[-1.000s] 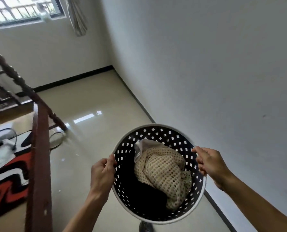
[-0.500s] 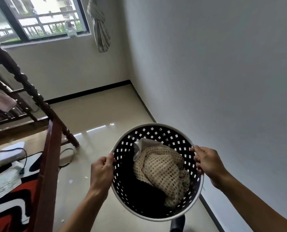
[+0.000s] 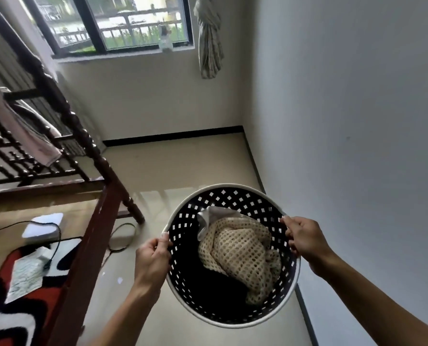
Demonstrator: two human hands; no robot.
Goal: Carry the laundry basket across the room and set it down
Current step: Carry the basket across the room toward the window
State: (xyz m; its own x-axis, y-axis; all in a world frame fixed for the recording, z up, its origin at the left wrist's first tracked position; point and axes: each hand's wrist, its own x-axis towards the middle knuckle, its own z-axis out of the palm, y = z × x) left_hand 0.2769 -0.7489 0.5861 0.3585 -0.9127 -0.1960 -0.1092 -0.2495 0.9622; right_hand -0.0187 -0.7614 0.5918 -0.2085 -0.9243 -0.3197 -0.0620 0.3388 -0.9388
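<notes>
Pale glossy floor [image 3: 183,166] between a plain white wall [image 3: 345,121] and a dark wooden bed frame [image 3: 90,236], with a window [image 3: 118,23] at the far end and a knotted curtain [image 3: 209,38] beside it. Held in the air above the floor, near the wall: a round black perforated laundry basket [image 3: 223,193] with a white rim, a cream mesh garment [image 3: 240,253] inside over dark cloth. Left hand [image 3: 153,260] clamped on the basket's left rim, right hand [image 3: 305,239] clamped on the right rim.
</notes>
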